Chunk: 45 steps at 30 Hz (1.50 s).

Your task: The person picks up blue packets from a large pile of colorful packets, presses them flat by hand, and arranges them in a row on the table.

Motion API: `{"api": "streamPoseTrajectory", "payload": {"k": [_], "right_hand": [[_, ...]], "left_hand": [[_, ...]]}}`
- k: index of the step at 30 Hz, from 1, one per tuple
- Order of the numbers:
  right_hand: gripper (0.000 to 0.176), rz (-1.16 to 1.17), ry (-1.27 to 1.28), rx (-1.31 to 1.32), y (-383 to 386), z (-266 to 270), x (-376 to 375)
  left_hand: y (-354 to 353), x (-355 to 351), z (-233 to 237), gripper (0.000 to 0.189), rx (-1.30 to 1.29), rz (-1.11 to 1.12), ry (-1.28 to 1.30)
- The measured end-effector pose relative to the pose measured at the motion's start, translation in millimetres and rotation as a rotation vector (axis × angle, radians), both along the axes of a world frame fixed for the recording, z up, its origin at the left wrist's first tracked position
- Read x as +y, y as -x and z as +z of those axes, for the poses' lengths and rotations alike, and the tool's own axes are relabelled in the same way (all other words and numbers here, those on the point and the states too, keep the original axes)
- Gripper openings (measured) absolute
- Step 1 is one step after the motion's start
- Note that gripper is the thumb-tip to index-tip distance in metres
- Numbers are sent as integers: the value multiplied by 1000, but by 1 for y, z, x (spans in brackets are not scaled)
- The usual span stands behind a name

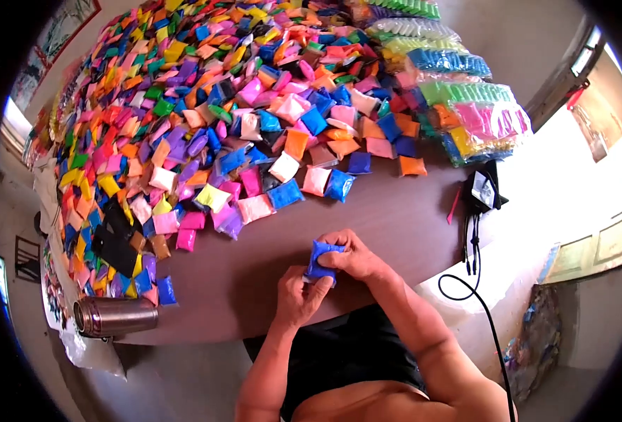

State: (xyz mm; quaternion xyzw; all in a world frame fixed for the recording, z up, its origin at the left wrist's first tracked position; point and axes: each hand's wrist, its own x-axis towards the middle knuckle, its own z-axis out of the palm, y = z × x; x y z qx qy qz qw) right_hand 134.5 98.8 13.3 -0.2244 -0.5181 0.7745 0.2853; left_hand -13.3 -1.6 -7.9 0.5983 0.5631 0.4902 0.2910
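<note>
Both of my hands hold one small blue packet point(320, 259) over the near edge of the brown table. My left hand point(301, 295) grips its lower end, thumb on the front. At the upper right end, my right hand point(353, 254) pinches it between thumb and fingers. The packet looks soft and plump, in clear plastic film. Beyond my hands spreads a large heap of similar small packets point(283, 167) in many colours. Nearest to my hands in that heap are a blue packet point(285, 194) and a pale pink one point(256, 208).
A steel flask point(116, 316) lies on its side at the table's left edge. Clear bags of coloured pieces point(490, 119) are stacked at the back right. A black device point(485, 188) with a cable point(490, 316) sits on the right, beside a thin red object point(454, 205).
</note>
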Motion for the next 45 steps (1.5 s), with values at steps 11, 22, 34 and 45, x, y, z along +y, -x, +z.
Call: {"api": "streamPoseTrajectory", "payload": {"k": [11,22,34,45], "right_hand": [[27,7,-39,-70,3,9,-5],[26,74,-148,-83,-5,-4,2],[33,-49,-172,-203,5,-3,-8],[32,-231,-376,-158,8,-4,-14]], "left_hand": [[0,-3,1,35,-237,29,109],[3,-2,4,32,-21,-37,35],[2,-3,2,30,-35,31,92],[1,-2,10,24,-44,46,67]]}}
